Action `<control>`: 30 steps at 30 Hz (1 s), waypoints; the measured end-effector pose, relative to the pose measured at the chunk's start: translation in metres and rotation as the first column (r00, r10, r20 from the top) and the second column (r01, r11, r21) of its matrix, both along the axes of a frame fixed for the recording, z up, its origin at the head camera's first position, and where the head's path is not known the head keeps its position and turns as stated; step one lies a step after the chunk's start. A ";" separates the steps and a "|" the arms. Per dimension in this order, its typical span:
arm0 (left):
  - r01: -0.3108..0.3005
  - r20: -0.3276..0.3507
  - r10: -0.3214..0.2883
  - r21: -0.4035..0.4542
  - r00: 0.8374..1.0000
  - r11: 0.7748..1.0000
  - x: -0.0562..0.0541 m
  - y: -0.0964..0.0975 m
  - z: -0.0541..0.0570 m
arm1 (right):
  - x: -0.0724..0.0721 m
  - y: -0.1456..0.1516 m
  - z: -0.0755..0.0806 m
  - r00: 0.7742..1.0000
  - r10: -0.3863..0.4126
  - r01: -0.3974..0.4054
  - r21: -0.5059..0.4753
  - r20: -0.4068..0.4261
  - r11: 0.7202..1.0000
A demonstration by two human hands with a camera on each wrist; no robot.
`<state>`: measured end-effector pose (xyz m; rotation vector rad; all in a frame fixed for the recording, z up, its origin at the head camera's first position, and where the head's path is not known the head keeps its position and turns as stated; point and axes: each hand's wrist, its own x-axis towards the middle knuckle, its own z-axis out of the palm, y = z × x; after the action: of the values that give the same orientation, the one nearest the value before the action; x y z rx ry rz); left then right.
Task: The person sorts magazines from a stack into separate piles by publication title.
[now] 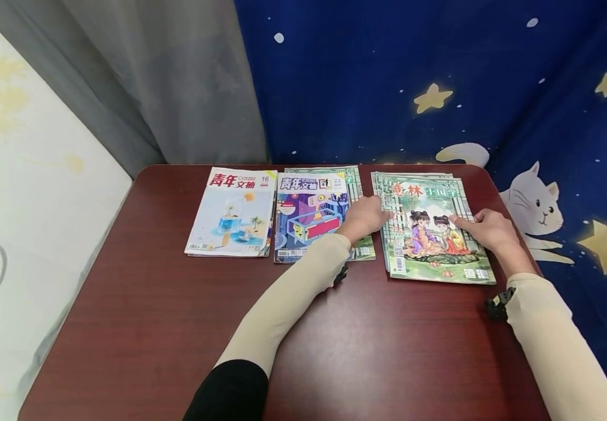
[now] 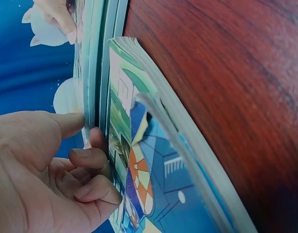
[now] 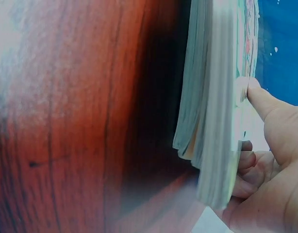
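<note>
A stack of green magazines (image 1: 437, 234) is at the table's right side, its top cover showing two cartoon figures. My right hand (image 1: 495, 234) grips its right edge, thumb on the cover and the other fingers curled at the side in the right wrist view. At the left edge, my left hand (image 1: 365, 217) holds the stack, its thumb (image 2: 71, 124) against the edge and fingers bent below. Just under the left wrist lie a purple-blue magazine (image 1: 309, 216) and a green one (image 1: 355, 184) partly beneath it. The lower layers are hidden in the head view.
A white-covered magazine (image 1: 230, 213) with red lettering lies on the left, on top of another. All rest along the back of the dark red table (image 1: 177, 327). Behind stand a grey curtain (image 1: 177, 76) and a blue starry cloth (image 1: 345, 82).
</note>
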<state>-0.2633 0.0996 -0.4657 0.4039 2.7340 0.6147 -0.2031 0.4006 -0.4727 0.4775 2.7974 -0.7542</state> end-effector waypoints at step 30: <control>-0.237 0.036 0.236 0.261 0.971 0.936 -0.039 -0.105 0.006 | -0.032 -0.124 0.032 0.962 0.158 -0.131 0.133 -0.223 0.982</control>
<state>-0.3024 -0.0049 -0.4596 0.1292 2.7247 1.0484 -0.2348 0.2768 -0.4408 0.2095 3.0659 -0.6558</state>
